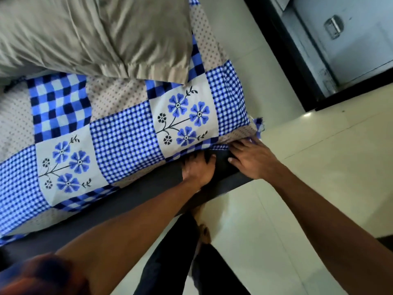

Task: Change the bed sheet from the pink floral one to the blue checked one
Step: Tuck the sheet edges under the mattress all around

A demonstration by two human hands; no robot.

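mid-frame, my left hand (197,170) and right hand (252,159) lie flat, fingers straight, gripping nothing, touching the blue checked sheet (124,133) at its edge.

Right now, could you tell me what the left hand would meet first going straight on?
Probably the edge of the blue checked sheet, just ahead of the left hand; depth is unclear.

Blue checked sheet (125,133), left hand (197,169) and right hand (253,158) flat at its corner edge, beige pillow (95,33) above
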